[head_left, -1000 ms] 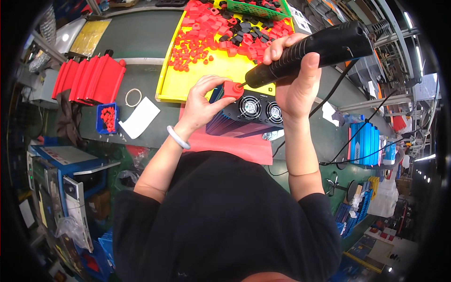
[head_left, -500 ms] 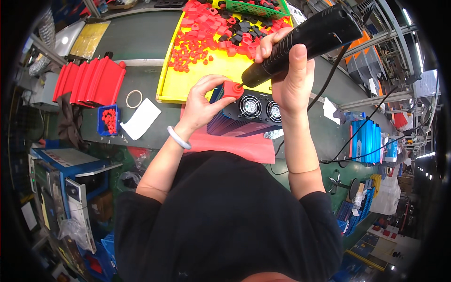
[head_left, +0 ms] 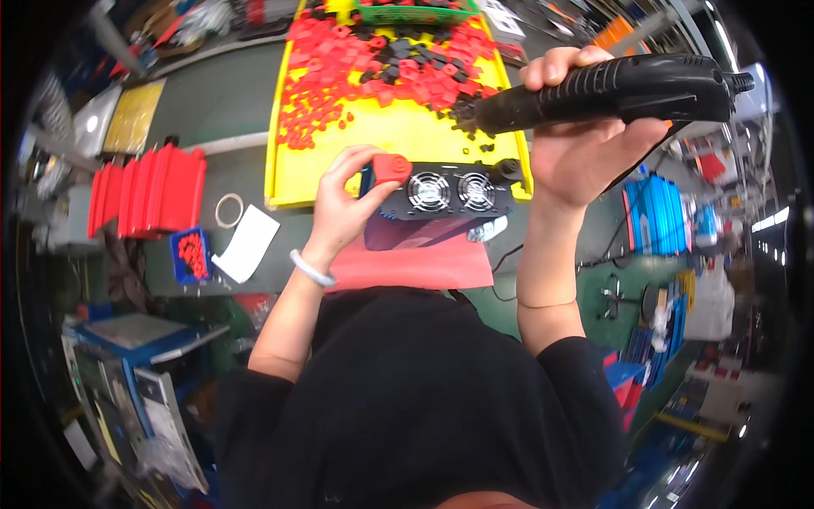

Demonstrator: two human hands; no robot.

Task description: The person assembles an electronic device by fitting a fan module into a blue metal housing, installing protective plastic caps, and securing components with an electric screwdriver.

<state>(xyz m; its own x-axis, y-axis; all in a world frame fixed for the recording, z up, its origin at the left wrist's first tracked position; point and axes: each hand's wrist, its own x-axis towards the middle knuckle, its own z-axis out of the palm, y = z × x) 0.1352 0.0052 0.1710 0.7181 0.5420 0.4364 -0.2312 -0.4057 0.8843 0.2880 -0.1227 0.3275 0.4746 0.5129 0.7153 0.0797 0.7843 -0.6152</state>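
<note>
My left hand (head_left: 343, 204) pinches a red terminal cover (head_left: 392, 168) between thumb and fingers, at the left end of a box-shaped device (head_left: 452, 191) with two round fans. At the device's right end sits a black cover (head_left: 509, 170). My right hand (head_left: 585, 157) is wrapped around a black electric screwdriver (head_left: 627, 89), raised above and right of the device. The screwdriver's nose points left over the yellow tray, apart from the red cover; its bit is blurred. The device rests on a pink sheet (head_left: 407, 270).
A yellow tray (head_left: 381, 123) behind the device holds loose red and black covers and a green basket (head_left: 415, 14). On the left are red casings (head_left: 165, 195), a blue bin (head_left: 176, 254), a ring (head_left: 219, 212) and white paper (head_left: 248, 242). Blue casings (head_left: 657, 216) stand right.
The screwdriver has come away from the red cover and moved right, turning more level. My left hand still pinches the cover. The whole view has shifted slightly.
</note>
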